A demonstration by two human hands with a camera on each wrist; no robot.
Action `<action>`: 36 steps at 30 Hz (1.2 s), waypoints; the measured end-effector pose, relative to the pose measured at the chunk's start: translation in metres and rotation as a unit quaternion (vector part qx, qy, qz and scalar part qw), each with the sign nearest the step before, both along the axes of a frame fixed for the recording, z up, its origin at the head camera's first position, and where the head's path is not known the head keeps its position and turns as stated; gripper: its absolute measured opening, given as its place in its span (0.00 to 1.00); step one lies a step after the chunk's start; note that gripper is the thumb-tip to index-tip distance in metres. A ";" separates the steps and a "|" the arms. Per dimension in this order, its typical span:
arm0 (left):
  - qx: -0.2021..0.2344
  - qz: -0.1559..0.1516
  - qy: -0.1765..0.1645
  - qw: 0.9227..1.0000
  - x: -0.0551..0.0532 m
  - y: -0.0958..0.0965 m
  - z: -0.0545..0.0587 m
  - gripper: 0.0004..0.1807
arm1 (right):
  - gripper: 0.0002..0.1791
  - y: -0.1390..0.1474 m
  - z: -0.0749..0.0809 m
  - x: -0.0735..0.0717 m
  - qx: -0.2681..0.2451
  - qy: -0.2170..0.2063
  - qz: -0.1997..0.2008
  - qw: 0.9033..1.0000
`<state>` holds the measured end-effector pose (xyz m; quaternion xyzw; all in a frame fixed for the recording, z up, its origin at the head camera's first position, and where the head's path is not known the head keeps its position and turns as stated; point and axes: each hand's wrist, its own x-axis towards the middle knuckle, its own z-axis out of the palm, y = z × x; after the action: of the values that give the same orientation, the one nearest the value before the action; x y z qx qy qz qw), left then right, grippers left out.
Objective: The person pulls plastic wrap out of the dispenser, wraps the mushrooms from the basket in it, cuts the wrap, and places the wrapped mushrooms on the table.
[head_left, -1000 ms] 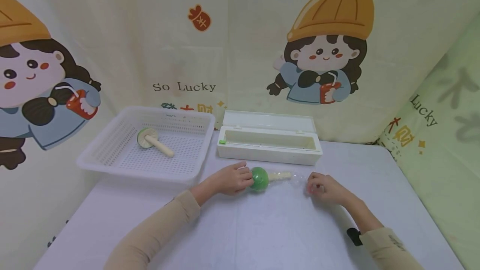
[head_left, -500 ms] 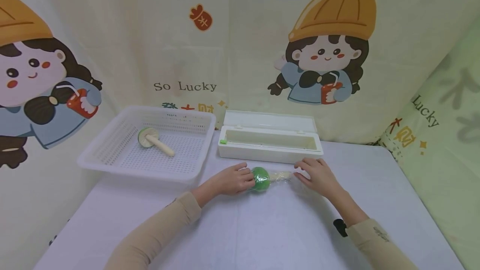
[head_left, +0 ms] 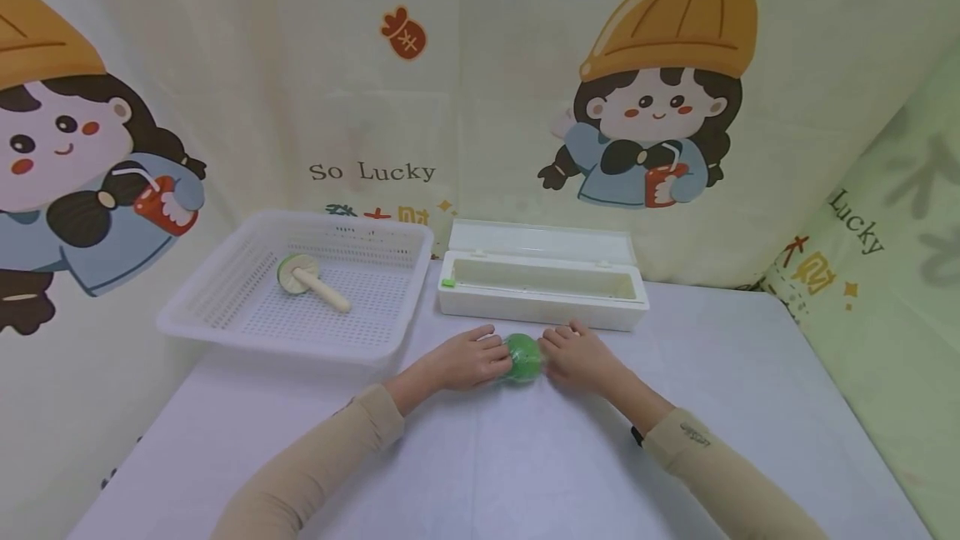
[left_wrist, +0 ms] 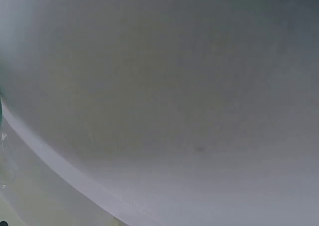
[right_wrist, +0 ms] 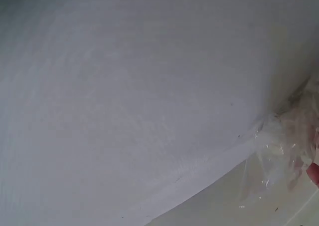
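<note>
A wooden darning mushroom [head_left: 523,358] with a green cap, wrapped in clear plastic, lies on the table between the hands. My left hand [head_left: 470,359] holds it at the cap's left side, fingers curled. On the other side my right hand [head_left: 581,361] grips around the handle, close against the cap, and hides the handle from the head view. Crumpled clear plastic [right_wrist: 279,141] bunches beside a fingertip [right_wrist: 313,173] at the right edge of the right wrist view. The left wrist view shows mostly white tablecloth.
Behind the hands stands a long white box [head_left: 540,307] with its lid raised. A white plastic basket [head_left: 281,344] at the left holds another, unwrapped green-capped darning mushroom [head_left: 311,280]. A printed curtain [head_left: 495,107] hangs behind the table.
My right hand has moved left from the loose end of the plastic, past the handle, up to the cap, and now covers the handle. The left hand has stayed in place.
</note>
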<state>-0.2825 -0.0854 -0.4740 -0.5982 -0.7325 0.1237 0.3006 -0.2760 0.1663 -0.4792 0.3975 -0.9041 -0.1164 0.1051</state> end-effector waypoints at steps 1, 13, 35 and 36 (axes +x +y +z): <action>0.002 0.006 0.000 1.000 0.000 0.000 -0.001 0.07 | 0.20 -0.002 -0.001 0.001 0.007 0.003 -0.005 1.000; 0.058 0.244 -0.134 0.959 0.018 -0.006 -0.001 0.37 | 0.15 -0.010 -0.009 0.006 0.049 0.032 -0.038 0.998; 0.249 0.145 -0.338 0.896 0.028 0.015 0.008 0.16 | 0.15 -0.011 -0.010 0.005 0.058 0.043 -0.041 0.997; 0.253 0.136 -0.341 0.895 0.028 0.018 0.008 0.15 | 0.15 -0.012 -0.010 0.005 0.060 0.043 -0.043 0.996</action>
<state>-0.2547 -0.0669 -0.4657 -0.4018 -0.8710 -0.2372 0.1538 -0.2709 0.1548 -0.4888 0.3583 -0.9064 -0.1922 0.1145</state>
